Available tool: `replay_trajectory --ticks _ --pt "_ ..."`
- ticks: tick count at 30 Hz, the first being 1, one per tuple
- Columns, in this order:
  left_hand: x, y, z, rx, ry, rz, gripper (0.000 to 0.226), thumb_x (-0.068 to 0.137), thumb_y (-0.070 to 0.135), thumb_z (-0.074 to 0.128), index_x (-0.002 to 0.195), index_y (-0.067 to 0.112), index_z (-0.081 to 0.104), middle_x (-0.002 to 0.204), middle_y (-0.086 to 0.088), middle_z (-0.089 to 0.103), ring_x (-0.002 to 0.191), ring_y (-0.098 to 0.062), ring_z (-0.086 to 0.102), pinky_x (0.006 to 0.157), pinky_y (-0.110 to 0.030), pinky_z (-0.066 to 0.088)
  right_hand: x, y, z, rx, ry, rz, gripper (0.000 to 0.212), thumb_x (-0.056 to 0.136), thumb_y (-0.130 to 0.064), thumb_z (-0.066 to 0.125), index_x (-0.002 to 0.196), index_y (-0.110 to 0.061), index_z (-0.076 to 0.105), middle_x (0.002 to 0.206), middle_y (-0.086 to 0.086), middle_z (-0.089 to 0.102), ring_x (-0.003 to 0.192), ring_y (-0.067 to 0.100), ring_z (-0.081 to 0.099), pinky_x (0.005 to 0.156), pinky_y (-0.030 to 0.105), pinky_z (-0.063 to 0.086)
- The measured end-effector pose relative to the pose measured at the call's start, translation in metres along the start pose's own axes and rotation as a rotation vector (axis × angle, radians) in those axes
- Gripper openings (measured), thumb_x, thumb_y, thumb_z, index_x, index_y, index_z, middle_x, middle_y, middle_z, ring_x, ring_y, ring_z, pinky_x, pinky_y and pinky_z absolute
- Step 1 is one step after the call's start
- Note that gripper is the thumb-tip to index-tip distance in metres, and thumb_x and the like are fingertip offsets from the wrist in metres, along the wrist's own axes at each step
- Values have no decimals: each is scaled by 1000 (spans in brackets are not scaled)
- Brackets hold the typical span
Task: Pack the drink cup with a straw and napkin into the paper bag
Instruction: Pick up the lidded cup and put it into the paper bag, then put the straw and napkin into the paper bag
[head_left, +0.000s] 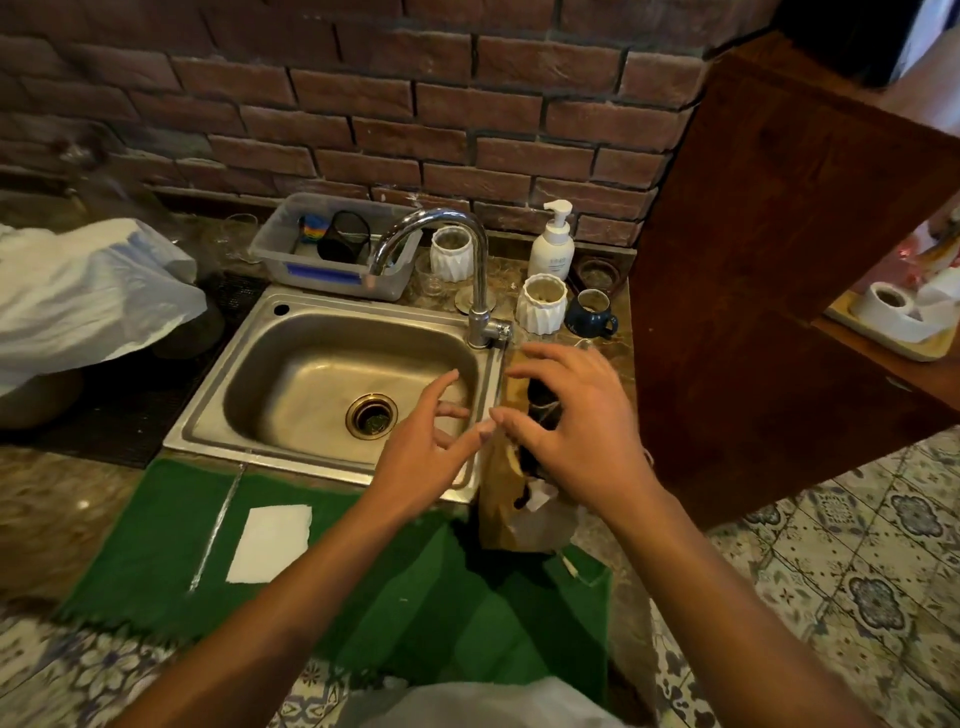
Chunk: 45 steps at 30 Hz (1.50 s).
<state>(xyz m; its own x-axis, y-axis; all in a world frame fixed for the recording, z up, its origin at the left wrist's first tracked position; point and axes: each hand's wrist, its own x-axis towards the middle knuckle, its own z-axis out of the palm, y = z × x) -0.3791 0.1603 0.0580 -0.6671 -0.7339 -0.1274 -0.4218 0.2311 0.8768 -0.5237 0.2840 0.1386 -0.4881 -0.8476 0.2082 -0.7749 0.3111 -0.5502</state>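
A brown paper bag (500, 483) stands upright at the right end of the green mat (171, 545), beside the sink. Inside its open top I make out a dark cup (543, 402), mostly hidden by my right hand. My right hand (566, 421) hovers over the bag's mouth with fingers spread, holding nothing. My left hand (428, 447) is just left of the bag, fingers apart and empty. A white napkin (271, 543) lies flat on the mat at the left. A wrapped straw (215, 530) lies next to it.
A steel sink (311, 374) with a tall tap (475, 270) is behind the mat. White ribbed cups, a blue mug (592, 312), a soap pump bottle (553, 244) and a plastic tub (332, 249) line the brick wall. A wooden cabinet (779, 260) stands close on the right.
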Motion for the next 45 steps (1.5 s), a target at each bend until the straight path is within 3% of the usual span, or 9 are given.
replay_trajectory --ticks 4,8,10,14,20,30,36,42,45 --pt "-19 -45 -36 5 171 -61 56 94 55 60 146 49 38 123 10 65 89 -16 73 84 -50 61 3 -30 24 70 -6 -65 38 88 -48 72 120 -30 70 135 -8 63 132 11 50 121 52 29" --pt "-41 -99 -80 11 270 -172 51 97 49 60 143 52 40 126 2 66 92 -19 72 85 -50 60 3 -65 61 104 -185 -99 44 88 -50 73 127 -33 66 144 -10 56 136 11 45 117 40 33" --pt "-52 -119 -99 37 300 -196 52 98 47 60 145 50 39 128 2 65 93 -18 72 87 -47 59 5 -79 83 92 -263 -120 49 87 -53 72 131 -33 64 147 -11 53 137 10 43 115 35 31" --pt "-65 -157 -129 120 381 -229 56 97 39 63 149 42 41 129 1 64 96 -13 67 87 -36 54 13 -99 135 93 -403 -121 54 88 -55 71 135 -31 62 151 -7 50 140 15 43 116 38 36" --pt "-81 -225 -158 226 510 -377 75 93 31 71 156 26 31 136 -13 56 121 -29 57 101 -47 51 14 -108 225 94 -639 -19 67 84 -53 76 141 -25 55 146 1 53 132 22 51 107 39 45" --pt "-76 -273 -168 406 428 -530 71 94 31 69 156 29 34 116 -15 61 109 -33 57 91 -49 52 15 -113 328 -7 -775 35 74 83 -48 77 146 -20 49 144 6 55 128 26 55 102 39 46" --pt "-73 -285 -163 430 370 -583 63 97 26 65 153 29 38 119 -16 60 112 -35 56 91 -49 50 18 -113 350 -77 -828 47 73 82 -43 78 145 -21 48 141 8 56 125 28 56 99 40 48" --pt "-70 -283 -166 411 352 -564 60 94 15 65 149 25 42 104 -11 70 95 -31 66 78 -44 55 14 -105 359 -108 -858 96 34 89 -29 70 120 -17 62 114 7 68 104 28 65 78 34 50" --pt "-72 -275 -169 323 292 -575 59 97 13 60 151 25 40 94 -8 71 83 -28 67 75 -42 56 13 -102 360 -39 -891 145 20 93 -32 65 106 -17 69 95 4 70 90 25 68 72 34 54"
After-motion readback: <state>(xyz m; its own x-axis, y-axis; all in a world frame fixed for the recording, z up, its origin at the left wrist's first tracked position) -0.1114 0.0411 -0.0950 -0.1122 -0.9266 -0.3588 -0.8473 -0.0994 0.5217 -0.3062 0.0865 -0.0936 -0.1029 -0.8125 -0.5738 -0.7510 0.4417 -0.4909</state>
